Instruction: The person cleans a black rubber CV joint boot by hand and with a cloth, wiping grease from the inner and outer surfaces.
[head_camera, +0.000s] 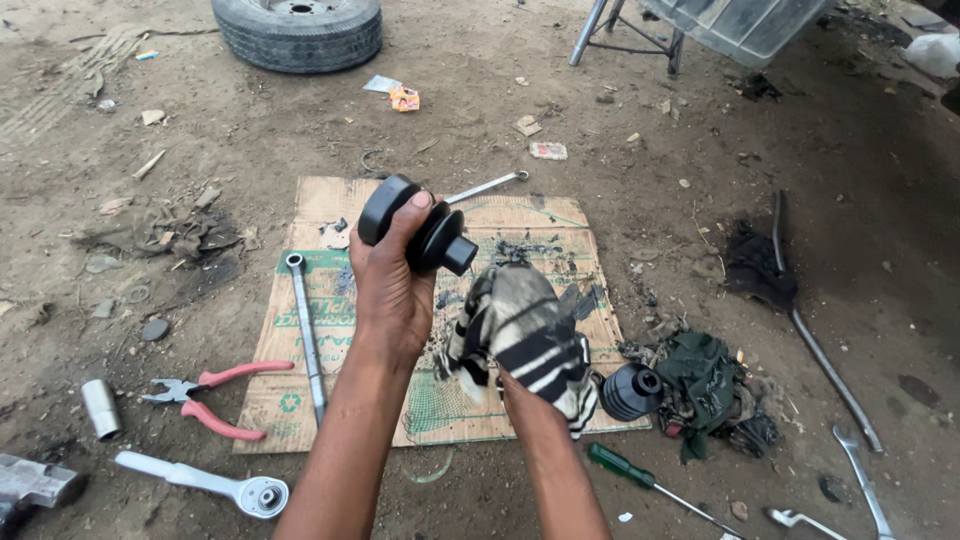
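Both forearms come up from the bottom edge. Left hand (392, 290) is wrapped round a black rubber boot (415, 226), thumb on its rim, fingers closed on the wide end, narrow neck pointing right; it's held up above the cardboard sheet (330, 290). Right hand (525, 350) is buried in a striped, greasy rag (522, 335) (fingers hidden, so can't tell how they're set), rag just beside the boot's neck. On the cardboard: long ring spanner (306, 335), another spanner (487, 187) at the far edge. Red-handled pliers (205, 392), ratchet wrench (205, 482) & socket (100, 407) lie left on the dirt; second ribbed boot (630, 390), green cloth (705, 380), green screwdriver (640, 478) right
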